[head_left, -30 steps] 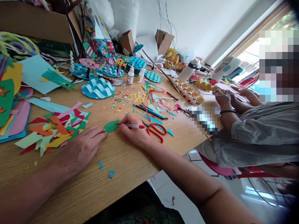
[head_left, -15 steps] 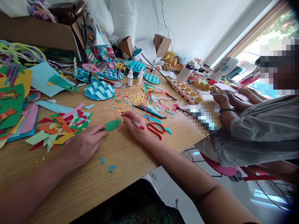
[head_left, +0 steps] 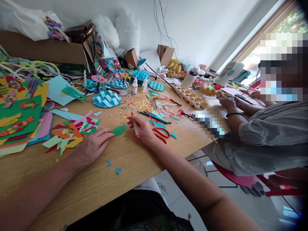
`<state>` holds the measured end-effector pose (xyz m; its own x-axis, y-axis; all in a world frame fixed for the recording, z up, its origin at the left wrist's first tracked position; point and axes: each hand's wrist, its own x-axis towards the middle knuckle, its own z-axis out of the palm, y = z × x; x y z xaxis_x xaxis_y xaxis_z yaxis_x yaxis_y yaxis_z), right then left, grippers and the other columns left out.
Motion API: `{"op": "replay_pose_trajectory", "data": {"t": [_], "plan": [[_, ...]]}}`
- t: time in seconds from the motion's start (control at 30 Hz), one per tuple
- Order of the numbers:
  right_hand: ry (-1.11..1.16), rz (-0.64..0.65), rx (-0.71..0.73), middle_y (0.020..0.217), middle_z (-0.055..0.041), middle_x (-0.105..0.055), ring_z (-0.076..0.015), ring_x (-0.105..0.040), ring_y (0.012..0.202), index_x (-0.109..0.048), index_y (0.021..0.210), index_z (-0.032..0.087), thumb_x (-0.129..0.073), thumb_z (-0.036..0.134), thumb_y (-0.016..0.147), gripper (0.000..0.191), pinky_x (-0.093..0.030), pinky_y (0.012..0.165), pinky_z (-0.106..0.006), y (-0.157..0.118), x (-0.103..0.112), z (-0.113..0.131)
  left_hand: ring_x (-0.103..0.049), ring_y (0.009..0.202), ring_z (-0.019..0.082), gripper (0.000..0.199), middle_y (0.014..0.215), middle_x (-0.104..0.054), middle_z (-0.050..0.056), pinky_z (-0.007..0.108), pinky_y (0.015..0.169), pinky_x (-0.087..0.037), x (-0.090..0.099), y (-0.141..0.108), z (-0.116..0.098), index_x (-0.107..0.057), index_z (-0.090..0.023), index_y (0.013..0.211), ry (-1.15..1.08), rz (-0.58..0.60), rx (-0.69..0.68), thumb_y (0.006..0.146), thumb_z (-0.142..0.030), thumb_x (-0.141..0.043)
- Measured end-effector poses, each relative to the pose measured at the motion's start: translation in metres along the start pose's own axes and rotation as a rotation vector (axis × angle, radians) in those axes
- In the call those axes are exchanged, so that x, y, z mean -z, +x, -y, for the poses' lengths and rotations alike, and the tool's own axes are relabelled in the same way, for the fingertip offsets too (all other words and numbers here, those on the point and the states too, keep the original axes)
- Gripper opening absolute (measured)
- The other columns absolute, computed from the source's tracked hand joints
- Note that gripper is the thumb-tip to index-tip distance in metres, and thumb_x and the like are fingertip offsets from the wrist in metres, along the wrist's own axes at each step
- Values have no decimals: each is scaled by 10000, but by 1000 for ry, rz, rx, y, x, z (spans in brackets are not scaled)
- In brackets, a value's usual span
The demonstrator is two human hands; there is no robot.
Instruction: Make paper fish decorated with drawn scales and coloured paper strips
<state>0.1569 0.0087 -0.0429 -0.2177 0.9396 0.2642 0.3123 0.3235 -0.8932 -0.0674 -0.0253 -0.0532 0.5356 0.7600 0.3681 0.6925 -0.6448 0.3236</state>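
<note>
A small green fish-shaped cutout (head_left: 119, 130) lies flat on the wooden table. The fingertips of my left hand (head_left: 95, 144) rest on its left edge, the fingers close together and the palm low over the wood. Just right of the cutout, my right hand (head_left: 141, 130) holds a white marker with red ends (head_left: 135, 126), its red tip pointing up and away. Red-handled scissors (head_left: 162, 134) lie beside my right wrist. Blue paper bits (head_left: 118, 171) are on the table nearer to me.
Paper scraps (head_left: 69, 133) and coloured sheets (head_left: 24, 128) cover the left. Wavy blue discs (head_left: 106, 98), glue bottles (head_left: 134, 86) and confetti stand or lie behind. At right, a person in a grey shirt (head_left: 271, 138) sits by the table.
The view has shifted, so the table items at left appear farther right. The marker in my right hand has turned from a slant to nearly upright.
</note>
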Motion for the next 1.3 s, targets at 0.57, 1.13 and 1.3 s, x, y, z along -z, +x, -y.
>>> {"op": "replay_pose_trajectory", "data": {"t": [0.57, 1.13, 1.3], "plan": [[-241, 21, -145, 818, -23, -657, -96, -537, 619, -553, 1146, 156, -516, 160, 763, 385, -410, 596, -215, 5, 8, 3, -629, 755, 190, 284, 869, -684, 43, 299, 708, -489, 11, 5, -3, -617, -209, 902, -45, -158, 217, 822, -361, -390], [-603, 435, -194, 726, -1, -632, -91, -508, 626, -674, 845, 139, -545, 117, 701, 195, -337, 539, -181, 46, -1, 28, -624, 771, 189, 279, 835, -675, 55, 304, 715, -491, 11, 8, -2, -615, -197, 828, -81, -150, 151, 799, -253, -343], [-606, 461, -176, 715, -2, -617, -94, -503, 613, -649, 805, 146, -556, 147, 697, 142, -331, 512, -184, 49, 0, 27, -622, 763, 189, 278, 821, -669, 56, 311, 725, -493, 11, 8, -2, -616, -203, 812, -95, -158, 152, 797, -251, -343]]}}
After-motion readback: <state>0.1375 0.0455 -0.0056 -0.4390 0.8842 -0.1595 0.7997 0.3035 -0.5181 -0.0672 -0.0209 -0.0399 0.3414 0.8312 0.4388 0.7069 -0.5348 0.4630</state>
